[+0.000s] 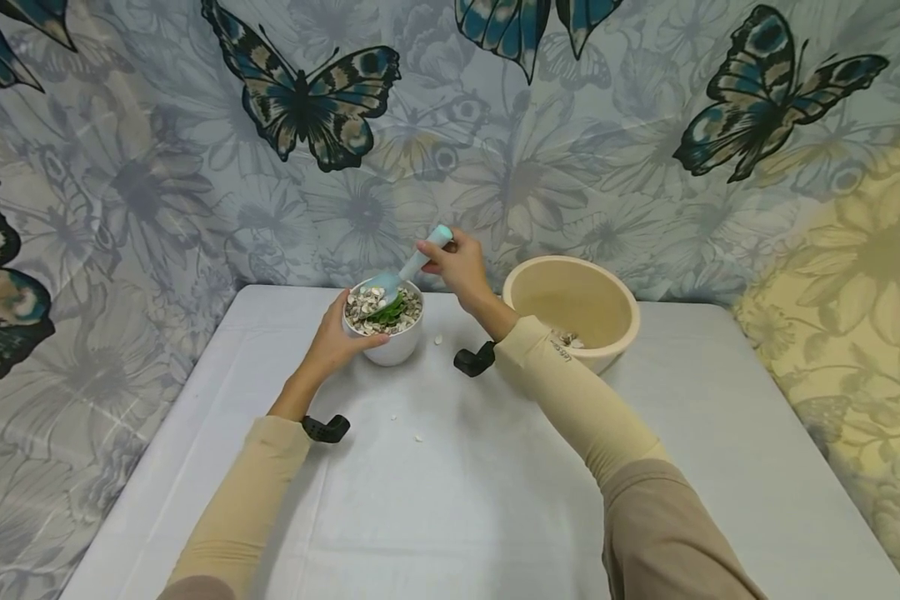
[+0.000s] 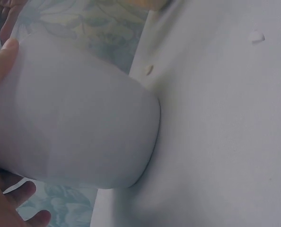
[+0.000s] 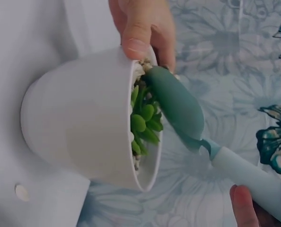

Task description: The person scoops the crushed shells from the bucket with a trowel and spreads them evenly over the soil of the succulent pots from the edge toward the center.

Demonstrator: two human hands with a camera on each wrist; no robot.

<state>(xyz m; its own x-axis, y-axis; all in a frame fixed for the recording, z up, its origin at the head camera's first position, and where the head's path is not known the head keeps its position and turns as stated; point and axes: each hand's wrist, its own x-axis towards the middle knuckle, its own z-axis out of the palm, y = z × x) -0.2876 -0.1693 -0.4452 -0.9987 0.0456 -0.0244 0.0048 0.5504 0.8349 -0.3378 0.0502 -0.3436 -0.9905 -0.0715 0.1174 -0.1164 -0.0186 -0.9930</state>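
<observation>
A white flower pot [image 1: 394, 352] stands on the table's far left part, holding a green succulent [image 3: 143, 120] among pale stone chips [image 1: 363, 308]. My left hand [image 1: 334, 340] grips the pot from the left near its rim, thumb on the near side and fingers round the far side. In my right hand [image 1: 461, 268] is the handle of a light blue-green trowel [image 1: 422, 260], held from above and slanting down leftward. Its blade [image 3: 178, 106] lies over the pot's opening beside the plant, the tip at the stones close to my left thumb.
A larger cream bowl [image 1: 622, 325] stands right of the pot, some stone chips [image 1: 568, 339] at its bottom, partly behind my right forearm. A few loose chips [image 1: 418, 439] lie on the white-covered table [image 1: 420, 517]. Butterfly-patterned cloth [image 1: 375, 217] hangs directly behind the table.
</observation>
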